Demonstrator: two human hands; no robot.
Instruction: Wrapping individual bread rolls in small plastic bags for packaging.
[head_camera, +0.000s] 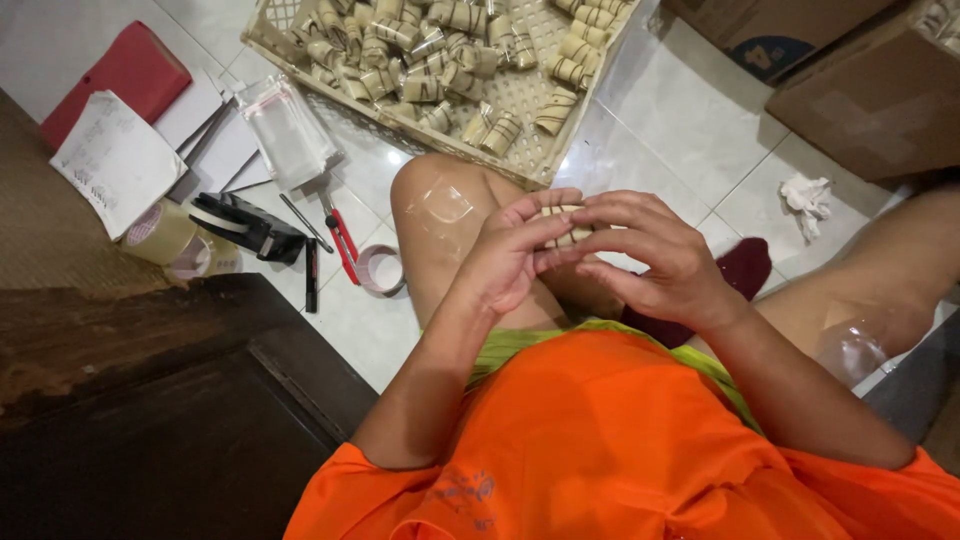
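A: What's being held there?

B: A small cream-coloured roll (566, 226) with darker stripes, mostly hidden by fingers. It sits above the person's lap, between the knees, pinched from both sides.

A: How are the hands set?

B: The left hand (505, 262) is curled, thumb and fingertips closed on the roll's near end. The right hand (655, 258) arches over it, fingers bent and closed on the far end, so both hands grip the same piece.

A: And it matches anything nearby?

B: Yes, the pale perforated plastic basket (560, 120) on the floor ahead is full of similar rolls (420, 60), short cylinders in clear glossy wrap with brown bands.

A: What else lies around?

B: White glazed floor tiles (690, 130), shiny. To the left, a stack of clear plastic sleeves (285, 130), a black tape dispenser (245, 225), rolls of tape (160, 232), red-handled scissors (340, 232) and a smaller tape ring (380, 270). Further left, white papers (115, 160) and a red flat case (120, 75). Brown cardboard boxes (860, 90) at the upper right, a crumpled white tissue (808, 196) below them. A dark wooden surface (150, 400) fills the lower left, and the person wears an orange shirt (620, 450)
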